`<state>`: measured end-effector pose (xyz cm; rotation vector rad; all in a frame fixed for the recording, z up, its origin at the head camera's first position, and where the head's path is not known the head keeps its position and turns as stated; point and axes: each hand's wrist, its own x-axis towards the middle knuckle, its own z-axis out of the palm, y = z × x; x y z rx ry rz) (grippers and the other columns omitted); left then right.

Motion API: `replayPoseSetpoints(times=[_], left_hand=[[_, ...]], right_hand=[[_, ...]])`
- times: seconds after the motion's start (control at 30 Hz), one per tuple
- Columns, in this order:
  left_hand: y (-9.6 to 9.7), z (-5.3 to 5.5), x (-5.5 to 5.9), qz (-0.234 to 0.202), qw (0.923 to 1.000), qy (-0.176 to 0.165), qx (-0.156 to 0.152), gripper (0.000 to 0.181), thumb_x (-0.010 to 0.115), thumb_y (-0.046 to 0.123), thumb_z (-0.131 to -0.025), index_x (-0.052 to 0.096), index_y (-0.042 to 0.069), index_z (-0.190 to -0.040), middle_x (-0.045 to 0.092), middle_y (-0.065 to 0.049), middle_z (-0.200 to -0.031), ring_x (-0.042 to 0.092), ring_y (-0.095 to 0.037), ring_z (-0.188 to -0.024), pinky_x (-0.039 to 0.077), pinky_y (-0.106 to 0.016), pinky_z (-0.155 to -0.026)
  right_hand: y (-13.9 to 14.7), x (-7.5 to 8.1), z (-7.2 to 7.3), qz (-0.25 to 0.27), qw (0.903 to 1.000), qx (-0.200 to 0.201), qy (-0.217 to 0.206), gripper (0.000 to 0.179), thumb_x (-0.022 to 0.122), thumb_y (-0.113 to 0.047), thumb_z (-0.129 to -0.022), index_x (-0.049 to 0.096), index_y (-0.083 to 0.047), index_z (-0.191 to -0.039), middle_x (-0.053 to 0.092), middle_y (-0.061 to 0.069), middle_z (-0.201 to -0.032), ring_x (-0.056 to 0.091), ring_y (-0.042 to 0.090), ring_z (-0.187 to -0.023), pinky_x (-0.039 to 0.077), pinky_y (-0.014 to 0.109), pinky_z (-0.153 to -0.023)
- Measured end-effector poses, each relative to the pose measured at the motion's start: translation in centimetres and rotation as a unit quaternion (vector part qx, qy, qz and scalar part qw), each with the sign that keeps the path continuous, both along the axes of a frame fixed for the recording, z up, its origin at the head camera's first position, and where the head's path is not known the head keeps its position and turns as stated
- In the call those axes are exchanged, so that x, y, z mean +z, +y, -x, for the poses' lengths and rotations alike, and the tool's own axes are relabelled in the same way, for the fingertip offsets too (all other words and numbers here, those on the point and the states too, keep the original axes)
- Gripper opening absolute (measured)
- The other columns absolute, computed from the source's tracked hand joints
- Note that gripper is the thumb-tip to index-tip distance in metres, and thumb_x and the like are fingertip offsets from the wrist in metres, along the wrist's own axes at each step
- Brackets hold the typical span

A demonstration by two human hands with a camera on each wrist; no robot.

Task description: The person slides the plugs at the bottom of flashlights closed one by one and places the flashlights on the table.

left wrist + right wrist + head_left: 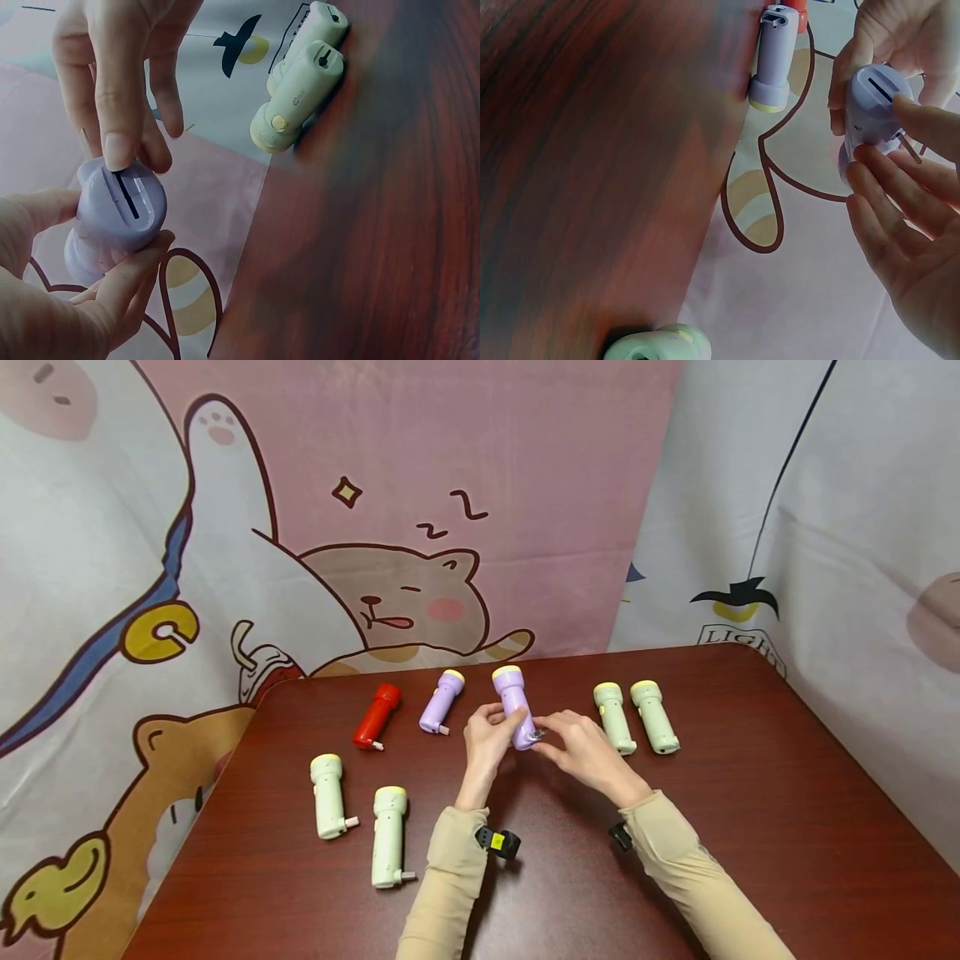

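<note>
Both hands are on one purple flashlight (pixel 513 695), held btwn them, apparently just off the counter (pixel 787 827) nr its rear middle. L hand (pixel 489 747) is clamped on the barrel, thumb one side, fingers the other. R hand (pixel 588 752) is at the base end, thumb & fingertips pinching by the thin metal prong (pixel 909 148) that juts out there; exact contact w/ the prong is partly hidden. Yellow-rimmed head points away, twd the cartoon-cat backdrop (pixel 585 485); slotted base faces the person, slot showing in both wrist views.

Just L of that, the other purple flashlight (pixel 442 702) lies w/ a short plug out at its base; next to it, the red flashlight (pixel 377 718), same pose, plug out too. Nearer the person on the L side: a pale green flashlight (pixel 327 797) & another pale green one (pixel 388 839), side by side but apart, each w/ a plug sticking out to the R. Over on the R, past R hand, a third pale green one (pixel 613 714) & a fourth pale green one (pixel 655 717) lie close together, approx parallel. Beige sleeves (pixel 678 847) cover both forearms; black wrist cam (pixel 498 842) sits at the L wrist.
</note>
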<state>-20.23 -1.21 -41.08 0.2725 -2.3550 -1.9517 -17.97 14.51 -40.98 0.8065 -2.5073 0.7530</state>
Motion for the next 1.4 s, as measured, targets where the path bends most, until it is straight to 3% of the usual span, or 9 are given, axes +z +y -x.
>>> replayPoseSetpoints(times=[0.5, 1.03, 1.4], left_hand=[[-0.21, -0.19, 0.02, -0.008, 0.9999, 0.002, -0.007, 0.046, 0.074, 0.025, -0.078, 0.062, -0.003, -0.112, 0.071, -0.021, -0.102, 0.066, -0.016, -0.080, 0.055, -0.025, -0.063], [0.08, -0.76, 0.06, -0.012, 0.9998, -0.013, 0.003, 0.047, 0.075, 0.027, -0.077, 0.061, -0.003, -0.110, 0.073, -0.020, -0.095, 0.066, -0.013, -0.070, 0.056, -0.028, -0.061], [0.20, -0.95, 0.16, 0.010, 0.9999, -0.002, 0.011, 0.049, 0.075, 0.027, -0.076, 0.060, -0.004, -0.110, 0.073, -0.019, -0.091, 0.065, -0.012, -0.067, 0.052, -0.022, -0.056]], right_hand=[[-0.19, -0.17, 0.09, 0.000, 0.9993, 0.014, 0.035, 0.031, 0.078, -0.012, -0.076, 0.071, -0.001, -0.104, 0.073, 0.009, -0.091, 0.065, 0.019, -0.083, 0.053, 0.034, -0.073], [-0.05, -0.14, 0.26, 0.004, 0.9986, 0.030, 0.042, 0.026, 0.079, -0.011, -0.075, 0.073, -0.002, -0.098, 0.073, 0.008, -0.088, 0.065, 0.017, -0.081, 0.054, 0.032, -0.071], [0.03, -0.25, 0.35, 0.008, 0.9988, 0.030, 0.039, 0.026, 0.080, -0.013, -0.074, 0.074, -0.002, -0.097, 0.073, 0.007, -0.087, 0.065, 0.017, -0.079, 0.054, 0.032, -0.069]])
